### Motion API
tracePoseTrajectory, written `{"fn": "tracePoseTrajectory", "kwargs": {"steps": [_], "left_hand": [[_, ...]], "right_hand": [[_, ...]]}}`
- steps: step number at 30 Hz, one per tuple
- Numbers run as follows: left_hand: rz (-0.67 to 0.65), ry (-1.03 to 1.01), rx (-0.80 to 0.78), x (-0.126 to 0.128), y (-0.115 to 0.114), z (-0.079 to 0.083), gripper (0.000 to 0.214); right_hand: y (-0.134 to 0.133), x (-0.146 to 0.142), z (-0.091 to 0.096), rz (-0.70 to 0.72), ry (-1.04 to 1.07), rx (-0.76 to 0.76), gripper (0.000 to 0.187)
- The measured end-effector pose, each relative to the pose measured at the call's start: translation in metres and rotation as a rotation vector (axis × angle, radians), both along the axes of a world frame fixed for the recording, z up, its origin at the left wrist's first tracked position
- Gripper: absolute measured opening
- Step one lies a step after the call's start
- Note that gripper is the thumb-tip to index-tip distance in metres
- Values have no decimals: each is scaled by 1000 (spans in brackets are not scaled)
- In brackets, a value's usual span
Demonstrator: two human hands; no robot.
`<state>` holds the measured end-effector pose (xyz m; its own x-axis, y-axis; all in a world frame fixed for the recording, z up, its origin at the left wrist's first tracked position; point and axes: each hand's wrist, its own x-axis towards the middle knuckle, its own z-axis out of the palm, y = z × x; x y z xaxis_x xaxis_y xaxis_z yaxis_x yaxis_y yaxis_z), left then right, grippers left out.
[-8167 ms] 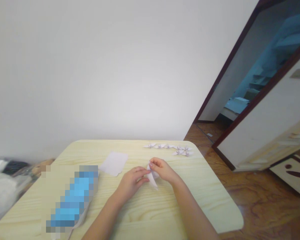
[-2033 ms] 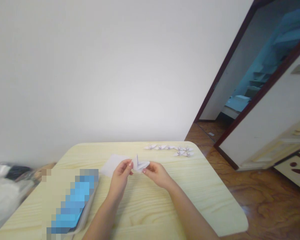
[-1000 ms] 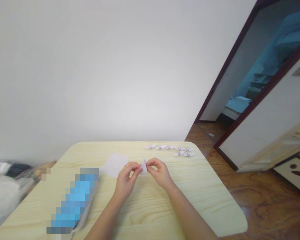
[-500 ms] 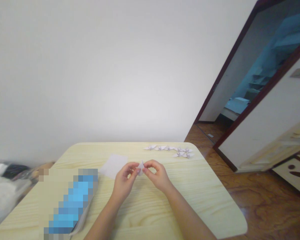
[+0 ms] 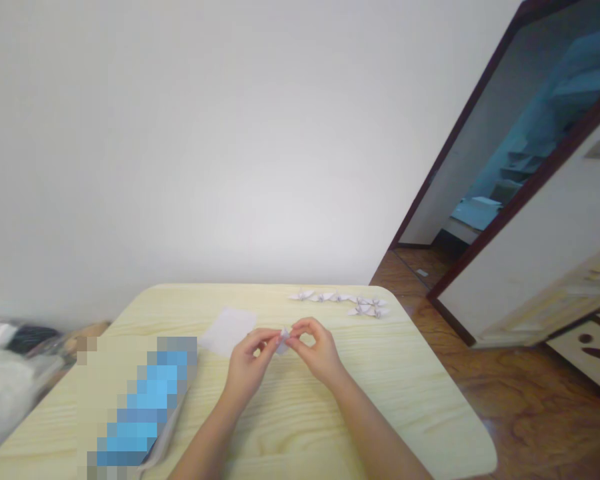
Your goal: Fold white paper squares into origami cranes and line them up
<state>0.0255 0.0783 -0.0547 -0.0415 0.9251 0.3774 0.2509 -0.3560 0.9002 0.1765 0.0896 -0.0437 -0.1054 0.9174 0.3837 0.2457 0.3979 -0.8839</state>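
Observation:
A small piece of folded white paper (image 5: 283, 341) is pinched between the fingertips of my left hand (image 5: 250, 360) and my right hand (image 5: 317, 350), a little above the pale wooden table (image 5: 380, 380). Most of the folded piece is hidden by my fingers, so its shape is hard to tell. Just beyond my left hand lies a flat sheet of white paper (image 5: 229, 331). Several small white origami cranes (image 5: 363, 309) stand in a loose row near the far edge of the table, beyond my right hand.
A long pixelated blue object (image 5: 145, 407) lies on the table's left side. A heap of white plastic (image 5: 10, 387) sits beyond the table's left edge. The table's far side meets a white wall (image 5: 230, 167). An open door (image 5: 530, 280) and wooden floor (image 5: 530, 400) are on the right.
The winged paper shape held apart two seconds ago is now a small folded piece. My hands have come closer together around it, and the view has barely shifted.

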Motion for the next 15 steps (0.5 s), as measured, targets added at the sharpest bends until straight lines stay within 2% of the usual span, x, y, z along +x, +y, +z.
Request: {"fn": "tracePoseTrajectory", "kwargs": {"steps": [10,15], "left_hand": [[72,37,-17,5,-1,0,14],[28,4,-87,3,1,-4,16]], "right_hand": [[0,0,-3,24,-102,-30,15],[0,0,-5,67,-129,-35,14]]}}
